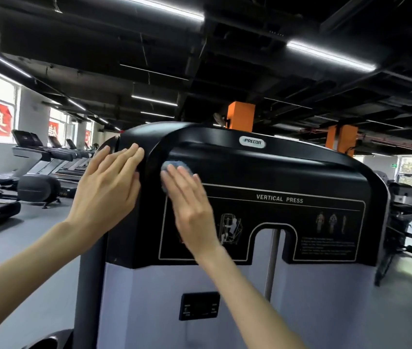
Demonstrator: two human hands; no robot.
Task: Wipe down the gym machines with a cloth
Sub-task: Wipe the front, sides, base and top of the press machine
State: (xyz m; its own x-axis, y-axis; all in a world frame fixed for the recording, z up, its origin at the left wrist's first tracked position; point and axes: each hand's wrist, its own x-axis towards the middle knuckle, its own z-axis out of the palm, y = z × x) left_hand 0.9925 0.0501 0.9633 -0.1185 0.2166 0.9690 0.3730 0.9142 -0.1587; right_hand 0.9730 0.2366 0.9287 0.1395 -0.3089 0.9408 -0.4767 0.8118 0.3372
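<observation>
Presently right hand [187,205], fingers [173,181] straight, presses cloth [172,165] (seemingly bunched, mostly hidden) onto machine panel [288,172] stretching rightward; left hand [109,177] braces, spread.

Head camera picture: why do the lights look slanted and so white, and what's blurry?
Head view: the wide lens slants the ceiling light strips, which blow out to white; soft glare streaks the black cover; the small instruction text is too smeared to read; the cloth under the right hand looks fuzzy.
</observation>
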